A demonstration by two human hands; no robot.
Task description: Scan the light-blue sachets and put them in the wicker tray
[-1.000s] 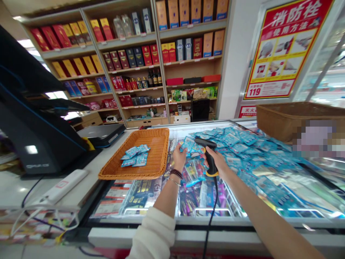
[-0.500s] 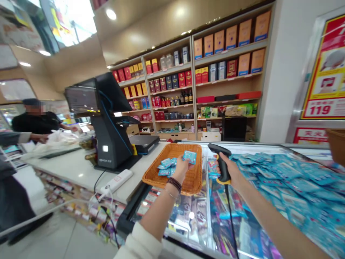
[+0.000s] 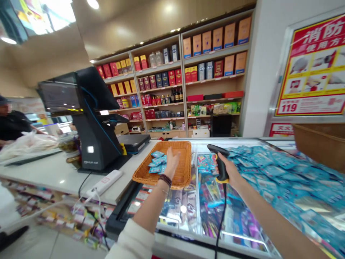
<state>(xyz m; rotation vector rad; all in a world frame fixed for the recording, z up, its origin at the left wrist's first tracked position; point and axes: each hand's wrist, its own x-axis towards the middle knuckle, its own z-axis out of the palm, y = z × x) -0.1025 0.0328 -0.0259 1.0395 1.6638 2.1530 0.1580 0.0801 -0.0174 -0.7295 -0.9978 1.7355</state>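
An orange wicker basket (image 3: pixel 183 180) sits on the glass counter with several blue packets (image 3: pixel 159 160) in its left part. My left hand (image 3: pixel 171 162) is over the basket, just right of those packets, with its fingers apart and nothing in it. My right hand (image 3: pixel 228 167) is wrapped round the grip of a black and yellow barcode scanner (image 3: pixel 221 169), whose cable hangs down over the glass. Left of the scanner, pink and blue packets (image 3: pixel 206 162) lie on the glass. A wide heap of blue packets (image 3: pixel 269 162) spreads to the right of my right hand.
A black register terminal (image 3: pixel 93 144) and a white power strip (image 3: pixel 105 181) stand on the white counter (image 3: pixel 48 176) at the left. A brown box (image 3: pixel 320 144) rests at the far right. Stocked shelves (image 3: pixel 163 86) line the back wall. A person in black (image 3: pixel 13 122) is at the left edge.
My left hand has let go of a blue packet and its fingers have spread. The view has turned to the right. My right hand still holds the scanner.
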